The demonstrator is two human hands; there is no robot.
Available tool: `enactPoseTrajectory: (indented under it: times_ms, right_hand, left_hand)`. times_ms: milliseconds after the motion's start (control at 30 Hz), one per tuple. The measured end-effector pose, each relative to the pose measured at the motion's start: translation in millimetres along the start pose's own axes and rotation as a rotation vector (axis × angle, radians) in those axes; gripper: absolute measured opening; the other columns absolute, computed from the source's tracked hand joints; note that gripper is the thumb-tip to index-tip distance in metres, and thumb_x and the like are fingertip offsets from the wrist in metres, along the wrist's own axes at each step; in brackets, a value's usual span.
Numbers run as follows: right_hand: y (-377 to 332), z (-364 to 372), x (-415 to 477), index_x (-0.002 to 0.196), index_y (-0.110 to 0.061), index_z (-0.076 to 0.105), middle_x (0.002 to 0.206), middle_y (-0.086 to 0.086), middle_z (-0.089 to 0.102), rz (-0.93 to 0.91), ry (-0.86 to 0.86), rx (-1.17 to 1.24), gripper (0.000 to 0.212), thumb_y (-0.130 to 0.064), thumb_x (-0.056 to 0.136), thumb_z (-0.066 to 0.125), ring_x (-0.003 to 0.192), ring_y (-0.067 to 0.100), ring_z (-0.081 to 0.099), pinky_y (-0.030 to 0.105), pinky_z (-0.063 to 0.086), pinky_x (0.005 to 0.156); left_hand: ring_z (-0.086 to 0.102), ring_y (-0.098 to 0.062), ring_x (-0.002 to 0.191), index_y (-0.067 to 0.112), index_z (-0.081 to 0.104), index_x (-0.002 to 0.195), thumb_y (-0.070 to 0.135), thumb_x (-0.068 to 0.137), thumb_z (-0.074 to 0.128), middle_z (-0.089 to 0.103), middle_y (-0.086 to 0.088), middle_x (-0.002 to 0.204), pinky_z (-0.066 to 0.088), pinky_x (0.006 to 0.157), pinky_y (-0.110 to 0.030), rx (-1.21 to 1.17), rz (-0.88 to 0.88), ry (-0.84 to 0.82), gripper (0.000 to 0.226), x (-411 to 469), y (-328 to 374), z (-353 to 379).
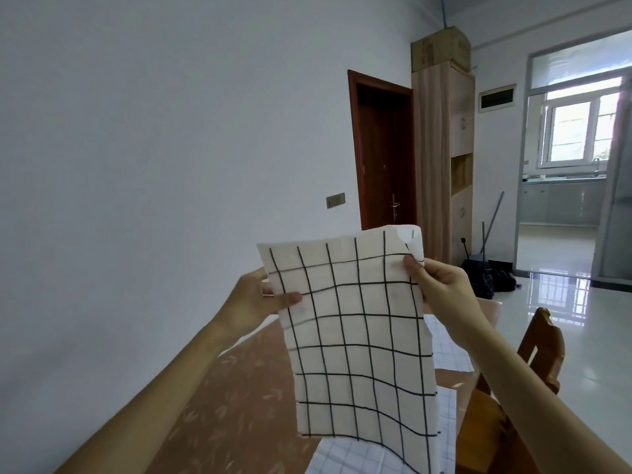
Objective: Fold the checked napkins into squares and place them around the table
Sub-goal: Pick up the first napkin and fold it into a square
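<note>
Closest to the camera, a pale blue-checked napkin (342, 456) lies flat on the table (232, 388), cut off by the bottom edge and largely hidden behind the cloth held above it. That cloth is the black-checked napkin (355, 336), white with a bold grid, hanging in the air over the table's near right part. The left hand (253, 299) pinches its left edge between thumb and fingers, and the right hand (441, 282) pinches the top right corner, which curls over. Only the thumbs show in front; the other fingers are behind the fabric. A second blue-checked napkin (448, 347) peeks out to the right of the held one on the leaf-patterned brown tabletop, and how it is folded cannot be made out. A wooden chair (543, 343) stands just beside the table's right edge, partly behind the right forearm. Further off, a dark bag (485, 278) sits on the glossy floor near a leaning long-handled tool (494, 213) — broom or mop, unclear. Behind stand a dark wooden door (383, 159), a wall switch (336, 200) and a tall cabinet (441, 159) with an open niche whose contents are unreadable; a closed cardboard box (439, 49) rests on top. Farthest — a kitchen window (578, 131).
</note>
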State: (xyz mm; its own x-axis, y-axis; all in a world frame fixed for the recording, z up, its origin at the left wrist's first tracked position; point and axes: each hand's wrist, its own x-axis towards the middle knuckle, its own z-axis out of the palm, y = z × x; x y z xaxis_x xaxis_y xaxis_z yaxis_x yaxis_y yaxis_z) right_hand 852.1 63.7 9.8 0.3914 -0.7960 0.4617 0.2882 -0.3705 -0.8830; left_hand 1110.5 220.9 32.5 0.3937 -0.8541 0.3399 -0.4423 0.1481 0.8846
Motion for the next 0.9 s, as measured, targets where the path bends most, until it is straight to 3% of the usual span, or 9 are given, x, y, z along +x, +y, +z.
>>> enactPoseTrajectory:
  times_ms: [67, 133, 200, 300, 467, 600, 733, 833, 900]
  right_hand:
    - [-0.4, -1.9, 0.1, 0.094, -0.015, 0.075, 0.097, 0.014, 0.076, 0.003, -0.044, -0.012, 0.02, -0.028, 0.095, 0.061, 0.097, 0.035, 0.072, 0.049, 0.061, 0.085]
    - [-0.3, -5.0, -0.7, 0.098, -0.021, 0.073, 0.094, 0.0, 0.079, 0.02, -0.137, -0.035, 0.012, -0.025, 0.091, 0.065, 0.093, 0.021, 0.075, 0.032, 0.063, 0.074]
    - [2.2, -10.1, -0.9, 0.104, -0.024, 0.072, 0.093, -0.004, 0.078, -0.005, -0.236, -0.177, 0.02, -0.024, 0.084, 0.072, 0.089, 0.014, 0.075, 0.026, 0.062, 0.07]
    - [6.6, -16.1, 0.2, 0.107, -0.031, 0.072, 0.096, -0.005, 0.077, -0.088, -0.334, -0.466, 0.031, -0.012, 0.082, 0.076, 0.091, 0.009, 0.073, 0.027, 0.062, 0.078]
    - [4.5, -20.6, 1.3, 0.096, -0.037, 0.072, 0.1, -0.009, 0.075, -0.235, -0.267, -0.445, 0.04, 0.001, 0.084, 0.07, 0.096, 0.003, 0.07, 0.016, 0.058, 0.081]
    - [1.7, -26.0, 0.4, 0.091, -0.027, 0.076, 0.098, 0.006, 0.075, -0.252, -0.235, -0.36, 0.037, 0.008, 0.088, 0.064, 0.09, 0.015, 0.071, 0.016, 0.058, 0.074]
    - [2.3, -30.9, 2.4, 0.074, -0.021, 0.078, 0.086, 0.009, 0.075, -0.196, -0.254, -0.339, 0.045, 0.014, 0.091, 0.056, 0.087, 0.031, 0.07, 0.036, 0.063, 0.078]
    - [3.6, -29.1, 1.4, 0.077, -0.025, 0.081, 0.087, -0.003, 0.076, -0.126, -0.284, -0.391, 0.041, -0.001, 0.095, 0.053, 0.088, 0.025, 0.069, 0.04, 0.06, 0.083]
    - [2.3, -24.2, -0.7, 0.083, -0.026, 0.082, 0.088, -0.006, 0.076, -0.115, -0.288, -0.392, 0.025, -0.024, 0.095, 0.06, 0.09, 0.021, 0.069, 0.037, 0.059, 0.085]
  left_hand:
    - [0.076, -0.012, 0.084, 0.008, 0.072, 0.107, 0.004, 0.083, 0.077, 0.079, -0.002, 0.095, 0.061, 0.073, -0.024, -0.051, 0.029, 0.044, 0.024, 0.1, -3.1, 2.8]
    - [0.072, -0.007, 0.077, 0.0, 0.073, 0.101, -0.01, 0.086, 0.069, 0.078, 0.001, 0.087, 0.055, 0.069, -0.018, 0.03, 0.092, 0.075, 0.018, 0.9, -4.3, -0.6]
    - [0.073, -0.004, 0.084, 0.006, 0.074, 0.096, -0.025, 0.084, 0.054, 0.079, 0.005, 0.089, 0.054, 0.073, -0.014, 0.137, 0.131, 0.1, 0.039, 1.2, -0.8, -5.4]
    - [0.075, -0.013, 0.081, 0.009, 0.074, 0.095, -0.021, 0.085, 0.057, 0.079, -0.001, 0.091, 0.059, 0.067, -0.022, 0.134, 0.15, 0.105, 0.036, 1.9, 4.2, -11.3]
    - [0.076, -0.013, 0.082, 0.012, 0.075, 0.095, -0.011, 0.09, 0.064, 0.079, 0.0, 0.092, 0.058, 0.068, -0.021, 0.129, 0.184, 0.052, 0.026, 1.8, 6.1, -17.2]
    - [0.075, -0.012, 0.085, 0.014, 0.078, 0.09, -0.012, 0.09, 0.062, 0.079, -0.001, 0.091, 0.058, 0.071, -0.02, 0.124, 0.176, 0.017, 0.031, -0.8, 8.7, -23.4]
    - [0.073, -0.011, 0.08, 0.017, 0.08, 0.079, -0.011, 0.091, 0.061, 0.078, -0.001, 0.085, 0.057, 0.069, -0.02, 0.121, 0.143, -0.04, 0.036, -1.9, 11.4, -31.4]
    - [0.074, -0.014, 0.083, 0.011, 0.079, 0.083, -0.014, 0.094, 0.052, 0.078, -0.004, 0.087, 0.058, 0.073, -0.021, 0.156, 0.121, -0.068, 0.038, -2.3, 10.3, -35.3]
    - [0.074, -0.017, 0.086, 0.007, 0.079, 0.084, -0.015, 0.093, 0.046, 0.078, -0.007, 0.089, 0.059, 0.075, -0.023, 0.154, 0.108, -0.055, 0.04, -2.8, 8.3, -38.0]
